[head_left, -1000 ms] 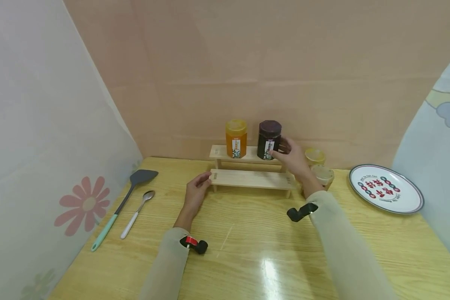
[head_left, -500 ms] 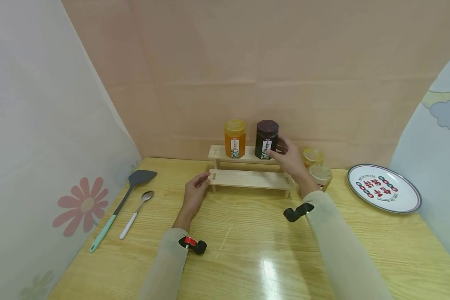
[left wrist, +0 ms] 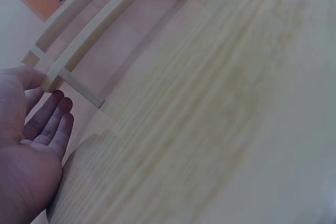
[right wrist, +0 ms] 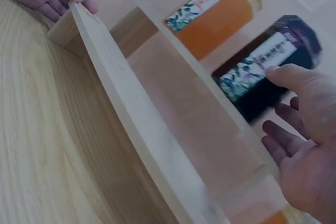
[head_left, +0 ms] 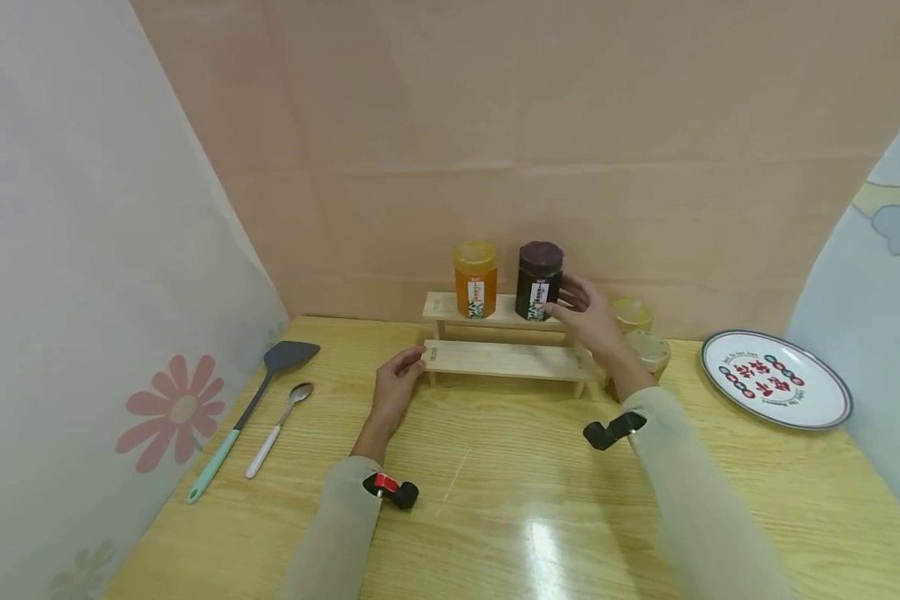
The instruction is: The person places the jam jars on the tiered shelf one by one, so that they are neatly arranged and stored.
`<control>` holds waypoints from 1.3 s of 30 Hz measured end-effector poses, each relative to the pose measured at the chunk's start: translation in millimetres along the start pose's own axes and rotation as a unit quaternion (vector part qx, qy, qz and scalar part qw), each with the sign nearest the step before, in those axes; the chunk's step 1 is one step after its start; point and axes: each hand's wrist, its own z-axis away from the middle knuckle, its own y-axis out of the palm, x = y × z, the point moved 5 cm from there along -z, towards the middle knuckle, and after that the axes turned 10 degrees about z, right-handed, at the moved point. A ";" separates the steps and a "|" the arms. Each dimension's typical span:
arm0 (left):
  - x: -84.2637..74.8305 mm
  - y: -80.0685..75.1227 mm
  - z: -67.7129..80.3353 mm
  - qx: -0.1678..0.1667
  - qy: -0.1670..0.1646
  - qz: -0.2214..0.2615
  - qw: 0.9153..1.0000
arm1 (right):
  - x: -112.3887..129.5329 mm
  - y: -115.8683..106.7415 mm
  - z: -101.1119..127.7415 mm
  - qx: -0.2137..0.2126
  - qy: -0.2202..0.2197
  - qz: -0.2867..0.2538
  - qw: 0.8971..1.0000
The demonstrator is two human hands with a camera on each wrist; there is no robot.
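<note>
A two-tier wooden display rack (head_left: 506, 358) stands near the back wall. Its upper tier bears a jar of orange preserve (head_left: 476, 282) with a yellow lid and, to the right, a dark purple jar (head_left: 538, 283) with a white label. My right hand (head_left: 591, 321) holds the dark jar from its right side, the thumb on the label (right wrist: 275, 51) and some fingertips hidden behind it. At the rack's left end, my left hand (head_left: 396, 385) pinches the lower board (left wrist: 86, 38), thumb above and fingers beneath. Both jars are upright.
Two more jars, one yellow-lidded (head_left: 633, 313) and one pale-lidded (head_left: 648, 350), stand right of the rack, partly behind my right forearm. An oval plate (head_left: 776, 379) lies farther right. A spatula (head_left: 258, 400) and a spoon (head_left: 281, 427) lie at left.
</note>
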 end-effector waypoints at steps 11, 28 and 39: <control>2.3 1.4 -2.9 0.008 0.003 -0.007 1.000 | 8.3 -65.1 58.3 -0.020 -0.022 0.095 0.995; -3.4 2.8 0.2 0.011 -0.006 -0.011 1.000 | -54.2 -95.6 108.6 -0.081 0.052 0.113 0.989; 0.0 0.9 -1.4 0.006 -0.001 -0.004 1.000 | -78.6 -81.4 107.9 -0.057 0.077 0.104 0.990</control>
